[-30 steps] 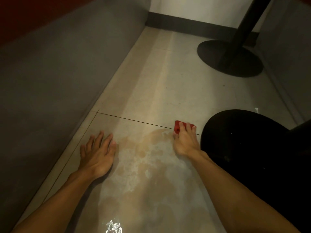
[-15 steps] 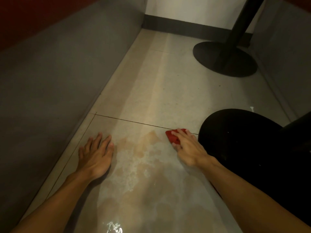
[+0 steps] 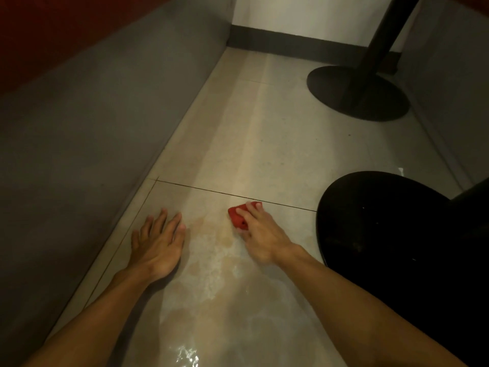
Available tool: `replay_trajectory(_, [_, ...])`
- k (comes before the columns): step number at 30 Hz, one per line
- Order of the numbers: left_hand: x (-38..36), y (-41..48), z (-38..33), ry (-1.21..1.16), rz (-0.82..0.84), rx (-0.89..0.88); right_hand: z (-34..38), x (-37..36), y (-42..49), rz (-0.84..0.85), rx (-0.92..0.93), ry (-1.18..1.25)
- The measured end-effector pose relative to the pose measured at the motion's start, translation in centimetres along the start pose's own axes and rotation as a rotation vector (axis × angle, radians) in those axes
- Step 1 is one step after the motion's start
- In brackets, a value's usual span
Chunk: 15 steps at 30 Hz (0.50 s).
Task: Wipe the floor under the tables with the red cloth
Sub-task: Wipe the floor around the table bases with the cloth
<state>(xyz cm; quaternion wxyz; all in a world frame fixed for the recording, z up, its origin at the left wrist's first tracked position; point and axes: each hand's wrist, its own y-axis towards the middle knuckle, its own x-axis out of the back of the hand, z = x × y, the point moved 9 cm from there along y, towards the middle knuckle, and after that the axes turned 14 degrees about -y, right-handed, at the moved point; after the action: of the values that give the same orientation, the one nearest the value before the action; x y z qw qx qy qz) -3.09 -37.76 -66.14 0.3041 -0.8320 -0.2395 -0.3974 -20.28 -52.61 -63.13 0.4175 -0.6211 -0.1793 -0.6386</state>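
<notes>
Right hand point(image 3: 260, 235) presses a crumpled red cloth point(image 3: 239, 217) onto glossy wet floor tile point(image 3: 264, 144); left hand point(image 3: 158, 242) lies spread flat beside it.

A booth seating area of a restaurant or café is suggested. A round black pedestal table base point(image 3: 357, 94) is set on the beige tiled floor point(image 3: 251, 141), with a second base point(image 3: 370, 234) nearer. The floor is flanked by a left grey bench plinth point(image 3: 92, 128), topped by a red panel point(image 3: 39, 35), and a right plinth point(image 3: 449, 75).
</notes>
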Motion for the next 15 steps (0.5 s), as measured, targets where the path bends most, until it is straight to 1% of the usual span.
replay_trajectory(3, [0.0, -0.2, 0.0, 0.0, 0.013, -0.014, -2.3, 0.4, -0.6, 0.014, 0.011, -0.016])
replay_trajectory(7, [-0.1, -0.1, 0.0, 0.009, 0.02, -0.01, -3.7, 0.8, 0.4, -0.015, -0.1, -0.004])
replay_trajectory(11, [0.0, -0.3, -0.2, 0.015, 0.018, -0.022, -1.0, 0.5, 2.3, -0.041, -0.171, 0.027])
replay_trajectory(15, [0.1, -0.5, -0.3, 0.027, 0.037, -0.032, 2.9, 0.0, 3.4, -0.046, -0.063, 0.027])
